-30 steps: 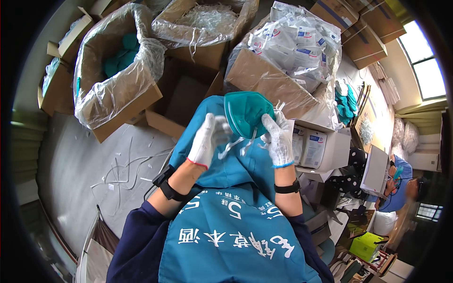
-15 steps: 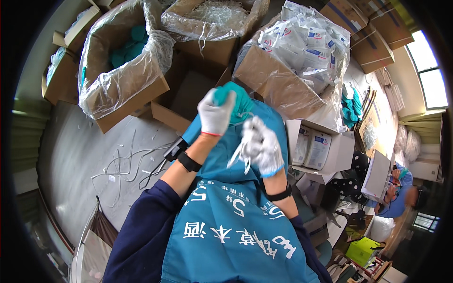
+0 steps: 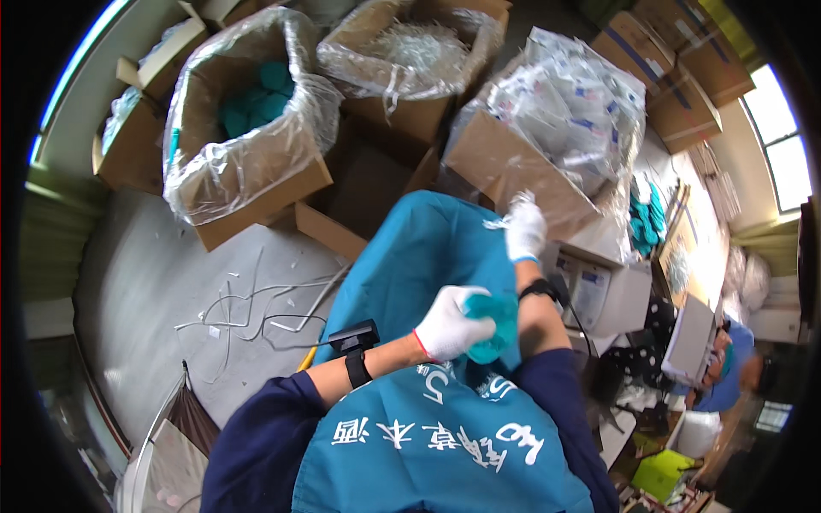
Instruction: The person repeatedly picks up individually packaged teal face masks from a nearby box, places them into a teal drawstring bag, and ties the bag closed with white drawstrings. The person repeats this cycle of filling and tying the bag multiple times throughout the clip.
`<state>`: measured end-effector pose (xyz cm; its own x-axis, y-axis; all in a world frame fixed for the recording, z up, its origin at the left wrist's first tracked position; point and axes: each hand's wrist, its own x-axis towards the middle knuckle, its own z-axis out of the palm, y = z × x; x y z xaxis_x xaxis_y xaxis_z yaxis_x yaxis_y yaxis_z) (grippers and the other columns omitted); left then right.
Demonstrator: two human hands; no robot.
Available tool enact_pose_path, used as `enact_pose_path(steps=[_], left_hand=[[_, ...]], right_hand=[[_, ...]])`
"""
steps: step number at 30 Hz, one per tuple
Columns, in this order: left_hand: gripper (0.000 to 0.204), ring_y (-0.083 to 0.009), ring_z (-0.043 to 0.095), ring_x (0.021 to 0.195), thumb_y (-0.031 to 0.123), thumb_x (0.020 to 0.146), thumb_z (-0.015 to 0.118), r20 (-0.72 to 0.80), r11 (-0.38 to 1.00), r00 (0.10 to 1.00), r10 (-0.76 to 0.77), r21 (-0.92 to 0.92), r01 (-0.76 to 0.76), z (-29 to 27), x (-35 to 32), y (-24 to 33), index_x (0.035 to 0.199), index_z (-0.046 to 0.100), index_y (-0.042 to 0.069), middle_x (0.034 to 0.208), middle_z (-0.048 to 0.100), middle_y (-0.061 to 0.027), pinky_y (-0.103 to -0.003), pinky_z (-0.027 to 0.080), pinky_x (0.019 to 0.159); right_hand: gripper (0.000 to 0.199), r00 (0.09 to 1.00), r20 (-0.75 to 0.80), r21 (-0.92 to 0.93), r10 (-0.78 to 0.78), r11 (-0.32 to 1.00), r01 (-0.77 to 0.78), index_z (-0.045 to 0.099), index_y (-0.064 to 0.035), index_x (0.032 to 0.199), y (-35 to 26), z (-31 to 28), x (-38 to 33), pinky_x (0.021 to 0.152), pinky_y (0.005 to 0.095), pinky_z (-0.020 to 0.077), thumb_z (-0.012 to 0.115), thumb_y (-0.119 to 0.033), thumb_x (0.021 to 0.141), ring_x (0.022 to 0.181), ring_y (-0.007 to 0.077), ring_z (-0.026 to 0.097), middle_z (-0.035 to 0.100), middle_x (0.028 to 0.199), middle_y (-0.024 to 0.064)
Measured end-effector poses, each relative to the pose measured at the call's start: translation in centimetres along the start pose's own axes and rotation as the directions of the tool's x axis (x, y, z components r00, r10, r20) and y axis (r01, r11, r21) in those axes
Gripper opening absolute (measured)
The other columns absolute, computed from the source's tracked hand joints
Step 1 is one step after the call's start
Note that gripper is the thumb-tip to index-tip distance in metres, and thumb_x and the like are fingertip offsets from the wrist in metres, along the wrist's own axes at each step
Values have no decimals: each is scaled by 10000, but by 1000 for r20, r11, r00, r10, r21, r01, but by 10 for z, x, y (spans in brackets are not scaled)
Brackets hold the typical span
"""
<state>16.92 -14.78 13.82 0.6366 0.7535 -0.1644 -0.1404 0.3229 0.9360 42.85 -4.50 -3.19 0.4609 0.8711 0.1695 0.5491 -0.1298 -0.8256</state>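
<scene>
A: What boxes were in front of you?

B: Three open cardboard boxes with clear plastic liners. The left box [image 3: 248,137] held teal cup-shaped pieces, the middle box [image 3: 410,68] held a tangle of whitish strips, and the right box [image 3: 530,145] held flat white packets with blue print. More closed cartons [image 3: 676,77] with blue tape were stacked at the upper right, count unclear.

A: Anything labelled near you?

B: White packs [image 3: 599,295] with blue panels stood on a shelf just right of my right arm. White characters ran across my teal apron [image 3: 428,445]. I did not read any of it off.

A: Hands?

B: Both were in white gloves. My left hand [image 3: 449,321] was curled round one teal mask cup [image 3: 494,323], fingers wrapped on its left side, held over my lap against the apron. My right hand [image 3: 524,229] was raised higher, near the edge of the right box, fingers pinched shut on a thin white strip [image 3: 498,224]. Only a short bit of it showed.

A: Count in hand?

B: One cup and one strip, as far as I could tell. Loose white strips [image 3: 256,308] were scattered on the grey floor [image 3: 145,282] to my left, too tangled to count.
</scene>
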Motion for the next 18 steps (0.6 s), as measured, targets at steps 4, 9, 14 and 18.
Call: enact_pose_path(steps=[4,9,14,18], left_hand=[[271,-182,691,854,18,832,669,-431,910,894,-123,-408,-72,-82,25,-17,1102,687,6,988,715,-78,-325,567,775],[194,-145,663,841,107,910,645,-558,964,830,13,-214,-158,-170,35,12,1091,659,38,940,689,-25,-261,532,716],[188,-172,648,796,136,980,653,-780,782,604,164,-270,-561,-308,74,74,1146,624,52,976,667,-43,-251,558,693],[358,-225,657,988,202,986,666,-699,824,714,38,-383,-418,-341,95,98,1263,575,-6,1137,677,-123,-283,555,807]], right_hand=[[289,949,19,466,314,837,-286,580,38,1015,-42,-30,-24,578,368,582,444,-213,1053,801,266,704,634,906,138],[292,862,307,263,403,835,-484,684,-28,1037,-15,-18,-118,616,262,494,524,-271,1057,710,78,586,633,798,16],[350,963,194,92,187,974,-207,666,-18,963,-21,4,-143,581,255,468,515,-317,1064,606,75,547,613,736,13],[325,820,313,612,480,558,-560,663,-51,985,-48,-23,-121,451,226,406,509,-326,1066,523,64,514,559,689,-17]])
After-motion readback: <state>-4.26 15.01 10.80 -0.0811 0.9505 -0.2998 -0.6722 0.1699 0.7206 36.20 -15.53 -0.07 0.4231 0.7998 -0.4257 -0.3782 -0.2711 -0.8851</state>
